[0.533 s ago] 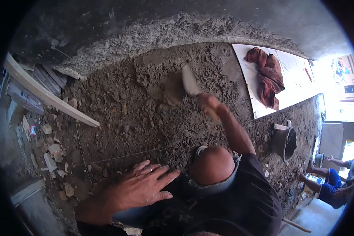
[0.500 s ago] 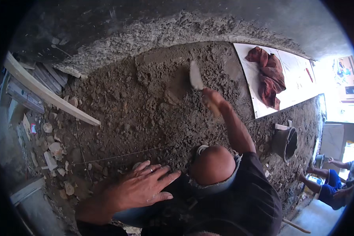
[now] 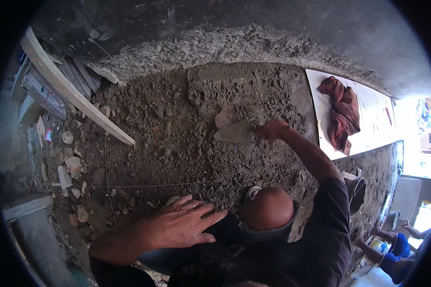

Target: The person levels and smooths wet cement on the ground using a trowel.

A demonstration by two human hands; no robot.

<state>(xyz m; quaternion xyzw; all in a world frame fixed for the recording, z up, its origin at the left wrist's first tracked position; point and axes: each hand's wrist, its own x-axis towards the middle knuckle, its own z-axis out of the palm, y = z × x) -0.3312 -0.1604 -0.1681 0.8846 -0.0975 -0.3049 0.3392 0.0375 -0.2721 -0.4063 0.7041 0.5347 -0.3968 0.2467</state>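
Observation:
My right hand [image 3: 273, 130] is closed round the handle of a trowel [image 3: 234, 133]. The blade points left and lies flat, low over the wet grey mortar [image 3: 254, 98] or touching it; I cannot tell which. Just beyond the blade is a small smooth lump [image 3: 221, 119]. My left hand [image 3: 179, 225], with a ring on one finger, rests palm down over my bent left leg. Its fingers are stretched and slightly apart, and it holds nothing. My bare right knee [image 3: 268, 208] shows between the two arms.
At right, a dark red cloth [image 3: 345, 115] lies on large white tiles [image 3: 368, 103]. A bucket [image 3: 357, 193] stands nearer, and another person [image 3: 400, 253] sits beyond it. A thin string [image 3: 153, 185] crosses the rubble. At left are a long wooden board [image 3: 76, 93] and loose stones [image 3: 73, 165].
The trowel blade has swung from pointing at the far wall to pointing left, and now lies flatter. My left hand stays on my leg. The whole view has shifted slightly.

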